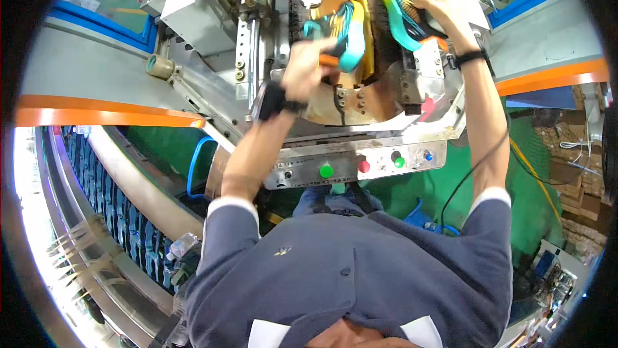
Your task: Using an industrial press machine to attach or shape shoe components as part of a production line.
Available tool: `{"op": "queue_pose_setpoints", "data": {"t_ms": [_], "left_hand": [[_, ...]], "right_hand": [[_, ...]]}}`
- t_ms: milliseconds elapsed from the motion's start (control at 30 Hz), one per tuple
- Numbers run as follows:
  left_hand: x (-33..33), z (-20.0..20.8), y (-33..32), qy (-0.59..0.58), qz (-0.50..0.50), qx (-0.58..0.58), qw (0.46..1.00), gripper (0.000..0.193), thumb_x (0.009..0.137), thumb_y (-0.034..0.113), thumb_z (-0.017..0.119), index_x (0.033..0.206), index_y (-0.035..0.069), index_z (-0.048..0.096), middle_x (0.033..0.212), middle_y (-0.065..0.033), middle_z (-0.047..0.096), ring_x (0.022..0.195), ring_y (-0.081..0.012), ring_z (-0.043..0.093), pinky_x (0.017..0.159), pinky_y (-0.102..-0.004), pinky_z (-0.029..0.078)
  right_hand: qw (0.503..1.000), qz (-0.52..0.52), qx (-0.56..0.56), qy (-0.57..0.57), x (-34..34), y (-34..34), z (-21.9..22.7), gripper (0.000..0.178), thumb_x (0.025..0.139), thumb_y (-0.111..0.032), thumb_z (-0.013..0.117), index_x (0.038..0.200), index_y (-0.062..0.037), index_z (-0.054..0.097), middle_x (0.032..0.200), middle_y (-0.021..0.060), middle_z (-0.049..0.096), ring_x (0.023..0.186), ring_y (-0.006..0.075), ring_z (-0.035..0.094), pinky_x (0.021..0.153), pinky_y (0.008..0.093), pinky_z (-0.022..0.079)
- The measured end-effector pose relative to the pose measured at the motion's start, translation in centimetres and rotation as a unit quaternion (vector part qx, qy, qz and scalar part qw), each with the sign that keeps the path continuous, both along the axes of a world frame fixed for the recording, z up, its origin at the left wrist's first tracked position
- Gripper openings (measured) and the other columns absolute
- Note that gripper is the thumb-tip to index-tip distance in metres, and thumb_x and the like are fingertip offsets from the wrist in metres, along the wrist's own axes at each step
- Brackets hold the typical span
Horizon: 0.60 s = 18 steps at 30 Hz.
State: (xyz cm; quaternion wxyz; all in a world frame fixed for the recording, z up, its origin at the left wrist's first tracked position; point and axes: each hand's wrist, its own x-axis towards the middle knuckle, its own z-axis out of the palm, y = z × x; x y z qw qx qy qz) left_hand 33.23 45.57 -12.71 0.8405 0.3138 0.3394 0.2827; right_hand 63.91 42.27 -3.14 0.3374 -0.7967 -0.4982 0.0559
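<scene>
A teal, orange and yellow shoe [351, 42] rests within the machine's middle station, its toe pointing away from me. My left hand [306, 68], smeared by motion, is closed around its heel end. To the right is a similar shoe [402, 17], with yellow at the far end and orange at the near end. My right hand [447, 13] reaches onto it from the right, fingers bent over its dark upper and thumb hidden. Metal and yellow clamp parts [365, 20] flank the left shoe.
A control panel [347, 168] with green, red and blue buttons spans the machine's front. Orange-edged guards [109, 113] stand on both sides. A conveyor [138, 187] curves along the left, with a clear bottle [183, 245] beside it. Hoses [196, 164] and cables hang near the green floor.
</scene>
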Motion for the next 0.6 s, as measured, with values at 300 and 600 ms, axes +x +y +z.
{"op": "queue_pose_setpoints", "data": {"t_ms": [300,600], "left_hand": [[-20.5,9.1,-20.0,0.094,0.212,0.077,0.97,0.057,0.082,0.003,0.065,0.135,-0.005,0.044,0.123,-0.0102,0.058,0.111,-0.0192,0.057,0.099,-0.032,0.043],[-24.8,4.2,-36.5,0.27,0.586,-0.037,0.763,0.049,0.081,-0.001,0.071,0.126,-0.003,0.054,0.123,-0.0126,0.059,0.109,-0.024,0.055,0.098,-0.0391,0.043]], "right_hand": [[0.986,0.04,-0.156,-0.038,-9.6,13.6,-10.5,0.056,0.068,-0.03,0.071,0.109,0.0066,0.062,0.107,0.0268,0.067,0.099,0.0357,0.067,0.088,0.0399,0.053],[0.987,0.045,-0.074,-0.138,-14.0,9.9,-13.2,0.059,0.081,-0.033,0.067,0.122,0.0033,0.044,0.109,0.0256,0.064,0.102,0.0393,0.064,0.086,0.0439,0.052]]}}
